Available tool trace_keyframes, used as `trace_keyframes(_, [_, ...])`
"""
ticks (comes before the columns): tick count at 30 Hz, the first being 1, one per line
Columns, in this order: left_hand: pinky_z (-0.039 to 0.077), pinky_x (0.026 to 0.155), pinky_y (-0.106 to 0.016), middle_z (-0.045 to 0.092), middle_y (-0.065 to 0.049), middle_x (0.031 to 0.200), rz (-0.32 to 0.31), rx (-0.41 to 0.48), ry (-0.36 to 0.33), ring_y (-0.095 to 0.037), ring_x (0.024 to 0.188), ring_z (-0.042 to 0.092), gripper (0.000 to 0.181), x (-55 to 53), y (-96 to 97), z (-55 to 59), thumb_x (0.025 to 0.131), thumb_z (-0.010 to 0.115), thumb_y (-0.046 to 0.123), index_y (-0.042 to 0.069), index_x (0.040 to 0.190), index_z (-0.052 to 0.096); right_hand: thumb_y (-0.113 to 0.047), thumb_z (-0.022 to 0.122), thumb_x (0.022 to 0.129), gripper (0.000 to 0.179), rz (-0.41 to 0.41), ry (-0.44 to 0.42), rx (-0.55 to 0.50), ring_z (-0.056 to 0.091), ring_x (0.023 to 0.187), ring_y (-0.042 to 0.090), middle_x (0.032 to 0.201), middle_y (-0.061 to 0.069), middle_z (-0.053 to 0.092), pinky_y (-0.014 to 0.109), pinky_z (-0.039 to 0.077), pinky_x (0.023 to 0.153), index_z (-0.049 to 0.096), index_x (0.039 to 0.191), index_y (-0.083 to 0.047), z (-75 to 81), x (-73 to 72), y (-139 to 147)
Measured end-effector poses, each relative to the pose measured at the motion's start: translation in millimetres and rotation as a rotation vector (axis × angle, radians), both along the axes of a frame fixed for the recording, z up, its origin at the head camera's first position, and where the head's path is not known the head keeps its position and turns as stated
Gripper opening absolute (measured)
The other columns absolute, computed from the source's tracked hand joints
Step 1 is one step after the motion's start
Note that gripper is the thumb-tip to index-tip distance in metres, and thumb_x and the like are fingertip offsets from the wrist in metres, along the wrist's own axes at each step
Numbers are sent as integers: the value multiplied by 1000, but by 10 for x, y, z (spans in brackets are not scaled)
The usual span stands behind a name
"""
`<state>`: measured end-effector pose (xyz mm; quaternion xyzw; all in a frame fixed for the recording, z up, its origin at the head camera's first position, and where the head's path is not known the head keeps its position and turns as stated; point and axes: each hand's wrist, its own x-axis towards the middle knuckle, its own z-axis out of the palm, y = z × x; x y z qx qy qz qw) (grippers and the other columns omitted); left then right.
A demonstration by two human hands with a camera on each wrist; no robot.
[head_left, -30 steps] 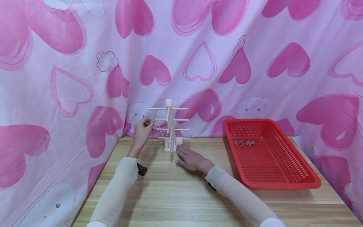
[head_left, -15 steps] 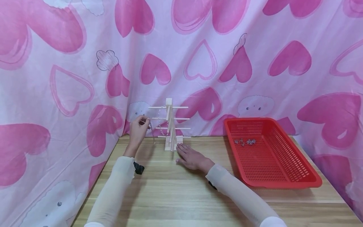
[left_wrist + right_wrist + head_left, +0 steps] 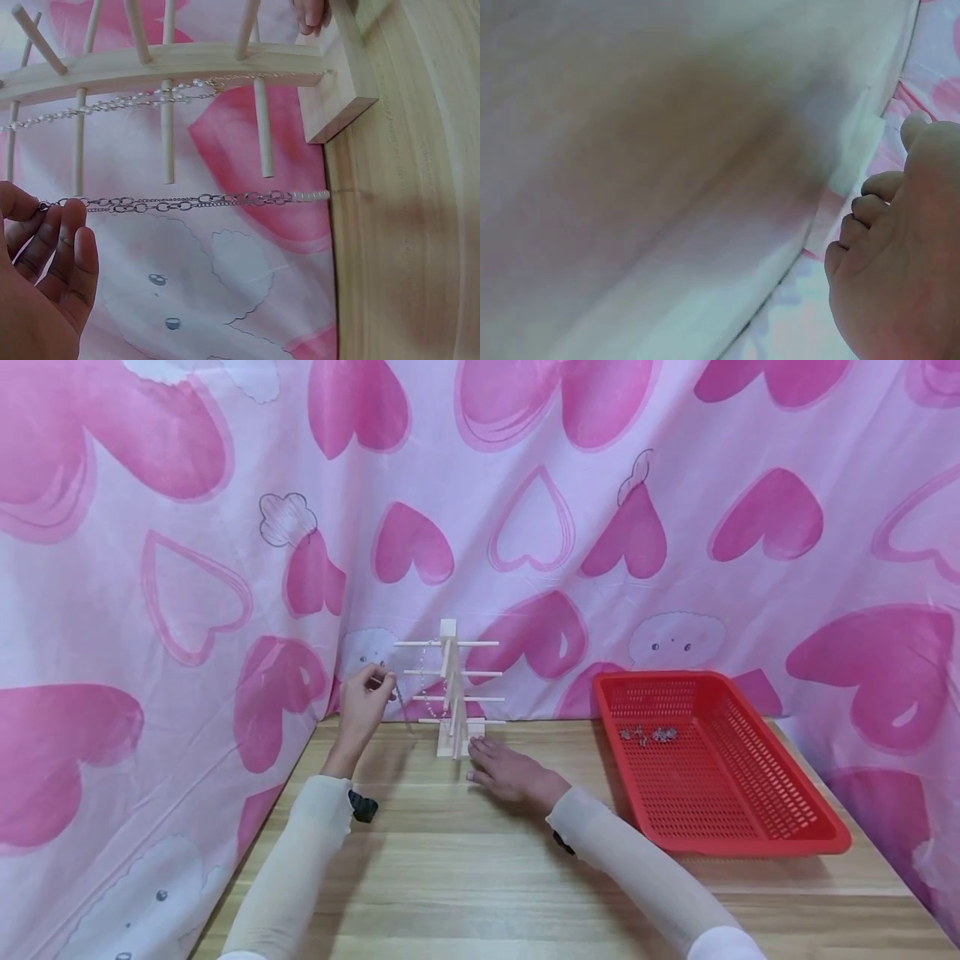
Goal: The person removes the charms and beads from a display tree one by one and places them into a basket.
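Observation:
My left hand [image 3: 363, 703] pinches one end of a silver chain necklace [image 3: 172, 202] between thumb and fingertips. The necklace hangs doubled, with a short white beaded part [image 3: 310, 196] at its low end. It hangs just left of a wooden jewelry stand [image 3: 447, 689], apart from the pegs in the left wrist view. On the stand's upper left peg hangs a beaded necklace [image 3: 112, 105] of small clear or white beads. My right hand [image 3: 512, 772] lies with its fingertips at the stand's base [image 3: 341, 82], fingers fairly straight.
To the right stands a red perforated basket [image 3: 750, 843] with several small silvery pieces of jewelry [image 3: 660, 736] near its far left part. Everything stands on a wooden table [image 3: 465, 885]. A pink heart-print curtain [image 3: 525, 435] hangs behind and at the sides.
My left hand has drawn back to the left from the stand's pegs, and the chain necklace now hangs farther from them. My right hand has stayed at the base.

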<state>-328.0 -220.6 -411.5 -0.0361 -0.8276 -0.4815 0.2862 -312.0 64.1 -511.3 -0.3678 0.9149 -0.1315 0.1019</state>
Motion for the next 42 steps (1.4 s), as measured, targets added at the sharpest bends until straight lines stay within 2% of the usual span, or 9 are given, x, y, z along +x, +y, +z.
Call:
trace_keyframes(7, [45,56,-19,74,-16,78,-20,14,46,-11,65,65,15,87,29,117,100,70,14,3,90,74,-49,40,114,67,-17,1,-8,23,166,31,178,11,26,48,26,134,32,168,-10,268,46,131])
trace_keyframes(10, [45,54,-19,73,-17,78,-42,37,68,-17,65,67,15,149,43,161,99,70,12,2,89,74,-44,44,114,61,-26,18,-45,39,159,31,170,13,42,49,34,130,42,164,-8,417,71,201])
trace_keyframes(13, [46,54,-17,72,-19,77,-55,47,90,-17,64,68,15,224,65,216,99,71,11,2,87,74,-39,49,113,53,-16,44,-104,55,147,32,155,15,60,50,45,123,54,155,-7,585,81,288])
trace_keyframes(16, [47,55,-16,72,-19,75,-66,50,105,-9,62,66,16,309,112,291,98,71,10,1,86,73,-40,50,113,52,-39,34,-130,57,145,33,153,14,61,51,45,123,55,154,-8,797,104,422])
trace_keyframes(19, [48,56,-15,71,-19,74,-83,58,117,-5,61,64,16,398,187,381,98,71,9,1,85,73,-42,51,113,56,-76,40,-147,52,150,34,159,14,56,53,43,124,52,157,-8,1016,128,608])
trace_keyframes(25, [52,59,-14,71,-21,75,-161,67,177,-12,62,65,14,557,374,561,97,71,2,-1,83,74,-44,59,108,61,-165,95,-141,54,148,37,159,14,57,56,47,119,51,159,-11,1319,185,1005])
trace_keyframes(33, [52,60,-13,68,-13,73,-270,-24,297,-6,62,58,9,679,712,694,94,74,-1,-1,84,75,-38,59,109,60,-225,136,-132,48,151,43,161,17,53,62,43,121,48,161,-10,1399,245,1571])
trace_keyframes(38, [52,61,-16,69,-12,74,-358,-32,299,-9,65,59,10,699,985,773,95,73,0,0,85,74,-43,56,110,66,-290,124,-124,36,157,47,168,20,43,66,36,123,41,165,-9,1415,303,1929])
trace_keyframes(42, [52,60,-18,70,-13,76,-427,-23,289,-13,65,60,9,689,1214,807,95,72,0,-1,86,73,-51,52,109,73,-347,108,-89,32,157,50,170,22,38,70,34,122,36,167,-9,1365,323,2200])
